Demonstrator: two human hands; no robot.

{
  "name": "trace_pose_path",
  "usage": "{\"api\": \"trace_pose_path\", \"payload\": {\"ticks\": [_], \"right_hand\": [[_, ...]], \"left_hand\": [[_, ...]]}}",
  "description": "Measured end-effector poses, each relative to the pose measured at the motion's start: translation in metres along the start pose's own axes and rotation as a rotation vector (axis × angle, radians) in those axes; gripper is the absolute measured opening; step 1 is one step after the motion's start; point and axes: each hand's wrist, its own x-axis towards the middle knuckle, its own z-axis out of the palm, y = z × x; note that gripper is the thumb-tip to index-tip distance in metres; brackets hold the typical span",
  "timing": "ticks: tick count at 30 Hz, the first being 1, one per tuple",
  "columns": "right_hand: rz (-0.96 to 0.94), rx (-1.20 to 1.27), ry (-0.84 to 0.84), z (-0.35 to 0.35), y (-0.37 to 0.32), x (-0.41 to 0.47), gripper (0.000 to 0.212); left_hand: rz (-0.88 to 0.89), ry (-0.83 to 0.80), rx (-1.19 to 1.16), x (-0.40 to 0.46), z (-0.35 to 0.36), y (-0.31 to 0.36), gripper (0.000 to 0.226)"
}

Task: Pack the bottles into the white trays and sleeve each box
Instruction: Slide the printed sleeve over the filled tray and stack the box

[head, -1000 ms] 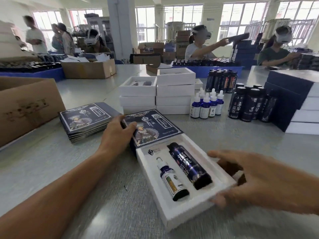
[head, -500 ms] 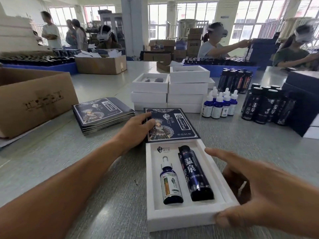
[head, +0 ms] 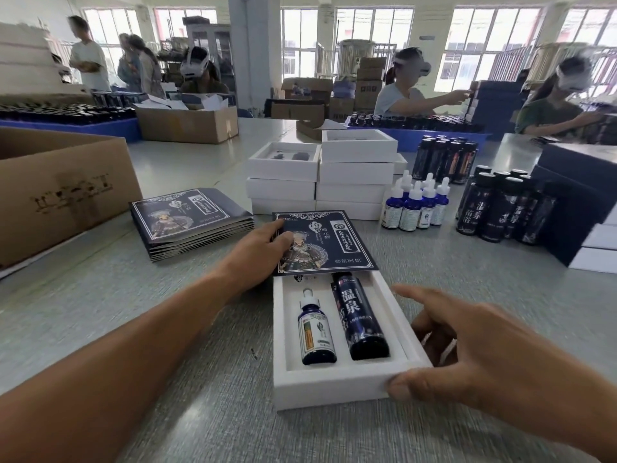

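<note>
Head view: tray (head: 334, 389) farther into sleeve (head: 325, 242).

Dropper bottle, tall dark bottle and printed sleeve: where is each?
dropper bottle (head: 317, 332), head view, on its label
tall dark bottle (head: 359, 315), head view, mid-body
printed sleeve (head: 329, 242), head view, on its printed top
</note>
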Motion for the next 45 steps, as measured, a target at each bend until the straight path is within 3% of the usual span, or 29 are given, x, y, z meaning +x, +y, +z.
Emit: {"api": "trace_pose_path", "payload": {"ticks": [5,11,19,24,28,34,45], "right_hand": [[0.002,-0.053,0.104,0.005,0.002,0.006,0.068],[-0.008,-0.080,0.157,0.010,0.004,0.010,0.052],[-0.024,-0.046,0.098,0.008,0.001,0.009,0.065],[0.015,-0.087,0.106,0.006,0.003,0.005,0.069],[0.017,-0.108,0.119,0.008,0.006,0.006,0.069],[0.007,-0.104,0.144,0.009,0.003,0.006,0.103],[0.023,-0.073,0.230,0.016,0.008,0.013,0.097]], "left_hand": [[0.005,0.000,-0.004,-0.001,-0.001,0.001,0.053],[-0.001,-0.015,0.005,-0.001,-0.002,-0.001,0.054],[-0.043,-0.130,-0.041,0.009,-0.002,0.006,0.051],[-0.012,-0.048,-0.168,0.004,0.015,0.016,0.049],[0.013,-0.037,-0.158,0.002,0.016,0.014,0.033],[0.039,-0.064,-0.122,0.009,0.012,0.010,0.040],[0.050,-0.056,-0.119,0.011,0.014,0.008,0.041]]}}
